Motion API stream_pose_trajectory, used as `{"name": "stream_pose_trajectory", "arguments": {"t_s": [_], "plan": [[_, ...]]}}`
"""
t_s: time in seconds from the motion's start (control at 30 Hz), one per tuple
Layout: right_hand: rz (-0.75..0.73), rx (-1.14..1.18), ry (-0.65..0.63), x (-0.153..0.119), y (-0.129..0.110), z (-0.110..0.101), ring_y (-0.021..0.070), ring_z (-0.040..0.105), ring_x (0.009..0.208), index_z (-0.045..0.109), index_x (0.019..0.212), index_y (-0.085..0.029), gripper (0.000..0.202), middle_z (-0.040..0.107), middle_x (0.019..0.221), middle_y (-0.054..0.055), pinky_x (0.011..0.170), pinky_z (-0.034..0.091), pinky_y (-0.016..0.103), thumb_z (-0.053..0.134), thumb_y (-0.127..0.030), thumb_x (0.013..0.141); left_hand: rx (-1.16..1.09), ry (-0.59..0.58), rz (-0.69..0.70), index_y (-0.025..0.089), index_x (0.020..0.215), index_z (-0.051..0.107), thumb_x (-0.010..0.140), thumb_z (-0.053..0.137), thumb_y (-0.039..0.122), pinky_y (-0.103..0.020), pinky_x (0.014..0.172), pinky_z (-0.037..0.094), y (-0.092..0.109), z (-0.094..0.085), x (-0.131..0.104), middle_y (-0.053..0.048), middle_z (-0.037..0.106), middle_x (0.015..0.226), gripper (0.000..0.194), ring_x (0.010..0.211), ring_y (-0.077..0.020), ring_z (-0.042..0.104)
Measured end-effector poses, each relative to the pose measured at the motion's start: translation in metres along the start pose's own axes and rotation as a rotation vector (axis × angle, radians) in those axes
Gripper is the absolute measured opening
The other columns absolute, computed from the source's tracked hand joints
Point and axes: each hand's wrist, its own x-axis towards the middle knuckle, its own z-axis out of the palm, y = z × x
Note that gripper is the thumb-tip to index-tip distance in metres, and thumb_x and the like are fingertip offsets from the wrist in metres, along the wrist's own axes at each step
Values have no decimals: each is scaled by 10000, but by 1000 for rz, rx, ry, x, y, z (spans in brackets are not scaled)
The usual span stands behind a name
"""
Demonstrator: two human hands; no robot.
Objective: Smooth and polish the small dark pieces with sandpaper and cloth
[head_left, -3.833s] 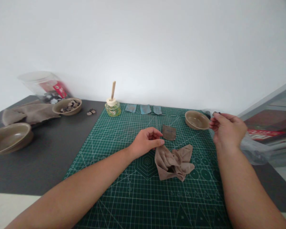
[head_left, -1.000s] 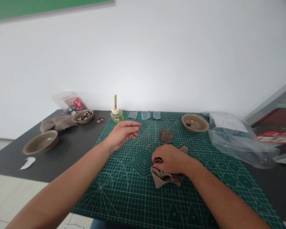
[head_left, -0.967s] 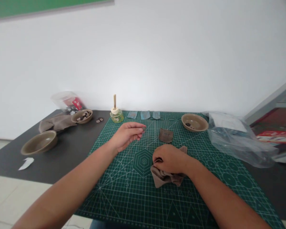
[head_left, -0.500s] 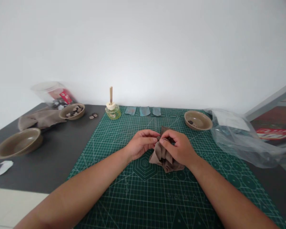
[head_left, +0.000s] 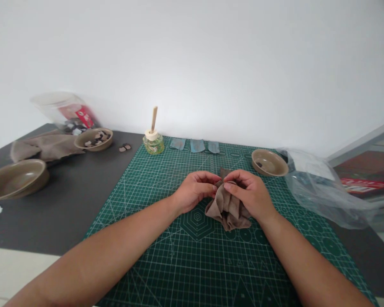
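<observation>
A bunched brown cloth [head_left: 228, 209] rests on the green cutting mat [head_left: 147, 256], its folds hanging toward me. At its upper left edge, the thumb and fingers of my left hand [head_left: 195, 192] are closed in a pinch on the fabric. My right hand [head_left: 254, 196] grips the gathered top of the cloth between thumb and fingers, close beside the left fingertips. Anything small between the fingertips is hidden by the folds.
At left are a bowl of small pieces [head_left: 94, 140], a larger bowl [head_left: 19, 181], a spread cloth [head_left: 51, 147], a clear bag [head_left: 73, 115] and loose pieces [head_left: 125, 147]. A reed diffuser [head_left: 153, 143], blue-grey packets [head_left: 197, 146], another bowl [head_left: 270, 163] and a plastic bag [head_left: 323, 192] lie farther back.
The view has shifted and tilted slightly. My left fingertips have closed in on the cloth's edge, where a small dark bit showed between them before. My right hand keeps its grip on the cloth.
</observation>
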Motion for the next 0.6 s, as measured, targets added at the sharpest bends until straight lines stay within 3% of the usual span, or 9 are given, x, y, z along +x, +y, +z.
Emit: {"name": "stream_pose_trajectory", "arguments": {"t_s": [0.6], "plan": [[-62, -141, -26, 1, 1, 2, 148, 598, 625, 627, 790, -176, 142, 653, 708, 16, 575, 467, 267, 625, -302, 726, -2, -5, -11, 125, 743, 703, 545, 697, 81, -303, 682, 472, 3, -1, 1, -40, 681, 707, 203, 647, -141, 615]]}}
